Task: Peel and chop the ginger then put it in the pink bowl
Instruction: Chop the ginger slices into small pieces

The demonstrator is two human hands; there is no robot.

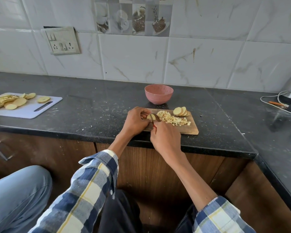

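You get soft, even daylight with weak shadows. The black counter point(91, 111) carries a dull sheen at far right. Wide-angle distortion bends the tiled wall point(200, 61) and counter edges. Focus is slightly soft throughout.

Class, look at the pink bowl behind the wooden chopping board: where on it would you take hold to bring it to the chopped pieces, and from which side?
Grip the pink bowl at its rim, probably from above on the right. It stands upright and open, its rim is bare all round, and the wooden chopping board lies close against its near side.
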